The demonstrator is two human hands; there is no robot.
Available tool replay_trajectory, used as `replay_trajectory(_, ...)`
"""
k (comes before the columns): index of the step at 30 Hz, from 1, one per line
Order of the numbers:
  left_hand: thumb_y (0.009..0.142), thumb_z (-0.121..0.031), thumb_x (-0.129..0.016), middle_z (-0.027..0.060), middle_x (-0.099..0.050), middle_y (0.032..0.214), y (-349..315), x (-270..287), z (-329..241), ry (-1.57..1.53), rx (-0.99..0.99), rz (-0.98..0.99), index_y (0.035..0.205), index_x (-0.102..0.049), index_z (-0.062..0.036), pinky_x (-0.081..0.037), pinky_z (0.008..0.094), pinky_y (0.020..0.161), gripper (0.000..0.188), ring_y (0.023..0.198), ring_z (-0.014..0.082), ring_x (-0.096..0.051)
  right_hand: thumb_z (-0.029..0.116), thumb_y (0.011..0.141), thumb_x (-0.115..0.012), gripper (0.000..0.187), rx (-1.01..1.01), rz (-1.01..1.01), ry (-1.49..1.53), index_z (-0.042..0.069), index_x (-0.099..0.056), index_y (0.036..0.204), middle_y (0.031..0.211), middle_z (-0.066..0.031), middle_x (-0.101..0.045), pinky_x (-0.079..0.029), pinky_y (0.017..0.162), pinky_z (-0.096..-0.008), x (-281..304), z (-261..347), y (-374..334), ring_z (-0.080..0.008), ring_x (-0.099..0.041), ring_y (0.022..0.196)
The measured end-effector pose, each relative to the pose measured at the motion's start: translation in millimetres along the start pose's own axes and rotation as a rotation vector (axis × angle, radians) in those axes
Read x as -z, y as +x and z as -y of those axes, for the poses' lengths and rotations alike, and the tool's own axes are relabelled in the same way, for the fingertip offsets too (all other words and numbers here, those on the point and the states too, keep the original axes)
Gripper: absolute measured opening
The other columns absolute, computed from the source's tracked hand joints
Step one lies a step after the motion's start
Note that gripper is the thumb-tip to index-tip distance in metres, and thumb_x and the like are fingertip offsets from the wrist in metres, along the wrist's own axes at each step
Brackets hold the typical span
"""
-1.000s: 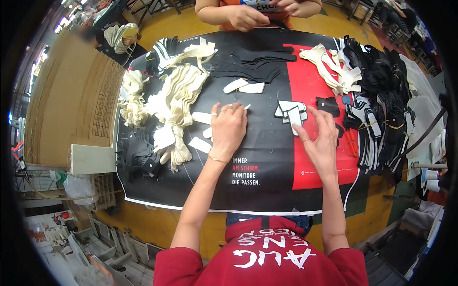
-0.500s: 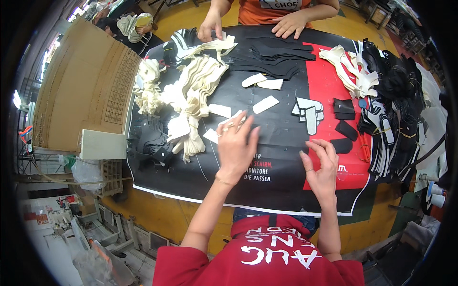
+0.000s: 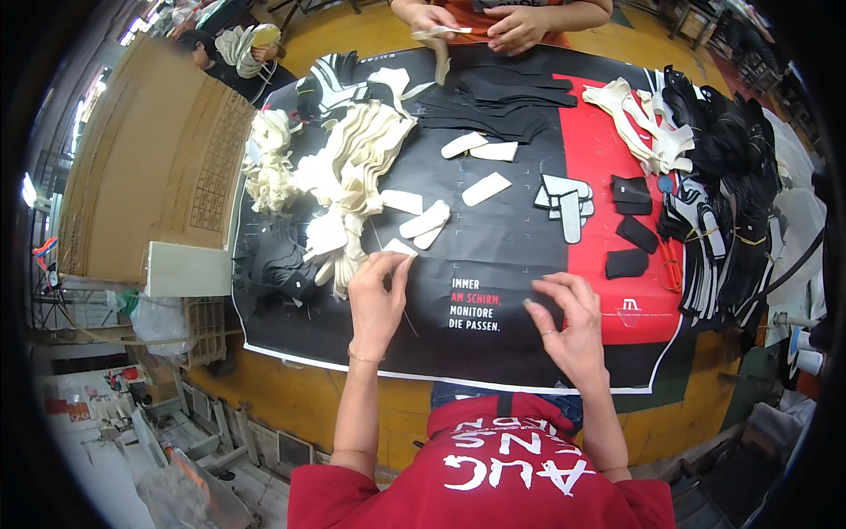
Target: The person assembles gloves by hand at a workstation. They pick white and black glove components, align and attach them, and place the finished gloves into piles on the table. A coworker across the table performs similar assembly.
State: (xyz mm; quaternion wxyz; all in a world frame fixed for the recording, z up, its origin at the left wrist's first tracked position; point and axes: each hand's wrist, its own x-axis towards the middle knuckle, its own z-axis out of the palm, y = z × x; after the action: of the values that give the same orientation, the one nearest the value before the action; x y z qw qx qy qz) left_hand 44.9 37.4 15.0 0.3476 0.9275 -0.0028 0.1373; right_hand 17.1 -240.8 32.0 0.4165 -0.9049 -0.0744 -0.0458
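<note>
My left hand (image 3: 377, 295) is closed in a pinch, thumb and forefinger meeting at the near corner of a small white fabric piece (image 3: 400, 248). Just beyond it lie two overlapping white oval pieces (image 3: 426, 224) and a white strip (image 3: 403, 202). Over the black part of the printed mat (image 3: 493, 361) hovers my right hand (image 3: 571, 322), fingers curved, thumb apart, nothing in it. Farther off are another white strip (image 3: 486, 189) and a stack of dark-edged pale pieces (image 3: 569, 208). A heap of cream fabric pieces (image 3: 352, 167) stands left of centre.
Across the table a person's hands (image 3: 516, 28) hold a pale piece. Black cut pieces (image 3: 502, 110) lie before them. Bundled black-and-white pieces (image 3: 705, 220) cover the right edge, beside red-handled scissors (image 3: 671, 264). A large cardboard box (image 3: 150, 159) stands at left.
My left hand has drawn left and nearer, off the overlapping white ovals, and closed to a pinch. My right hand has shifted slightly left and nearer. The other person has lifted a pale piece.
</note>
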Motion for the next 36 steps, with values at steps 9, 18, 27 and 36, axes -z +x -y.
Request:
replay_trajectory(9, 0.086, 0.010, -0.072, 0.0069, -0.067, 0.104, -57, -32, -61, -1.120, 0.420, 0.154, 0.098, -0.073, 0.0029, -0.054, 0.0273, 0.087, 0.014, 0.096, 0.0138, -0.065, 0.011, 0.092, -0.075, 0.038, -0.256, 0.316, 0.828, -0.006, -0.065, 0.124, 0.113, -0.0122, -0.071, -0.054, 0.093, -0.0302, -31, 34, 4, -0.0173, -0.069, 0.103)
replay_trajectory(18, 0.094, -0.003, -0.070, 0.0068, -0.068, 0.096, -51, -28, -55, -1.149, 0.477, 0.305, 0.098, -0.071, 0.0033, -0.053, 0.0257, 0.083, 0.008, 0.088, 0.0129, -0.065, 0.014, 0.099, -0.065, 0.029, -0.354, 0.364, 1.081, -0.007, -0.068, 0.120, 0.103, -0.0102, -0.074, -0.055, 0.085, -0.0254, -29, 13, 1, -0.0144, -0.071, 0.093)
replay_trajectory(27, 0.101, -0.011, -0.061, 0.0067, -0.067, 0.092, -48, 0, -33, -1.188, 0.517, -0.276, 0.105, -0.059, -0.0030, -0.054, 0.0284, 0.076, 0.009, 0.081, 0.0139, -0.066, 0.020, 0.098, -0.067, 0.035, -0.422, 0.151, 0.779, -0.008, -0.066, 0.119, 0.090, -0.0088, -0.072, -0.053, 0.068, -0.0261, -45, -2, 36, -0.0098, -0.062, 0.071)
replay_trajectory(36, 0.070, 0.007, -0.082, 0.0112, -0.073, 0.098, -63, -16, -67, -0.205, -0.335, -0.261, 0.098, -0.073, -0.0028, -0.058, 0.0348, 0.075, 0.031, 0.083, 0.0259, -0.071, 0.022, 0.097, -0.071, 0.048, -0.394, 0.540, 1.158, -0.007, -0.059, 0.132, 0.116, -0.0094, -0.068, -0.052, 0.084, -0.0276, -27, 24, 25, -0.0124, -0.063, 0.094)
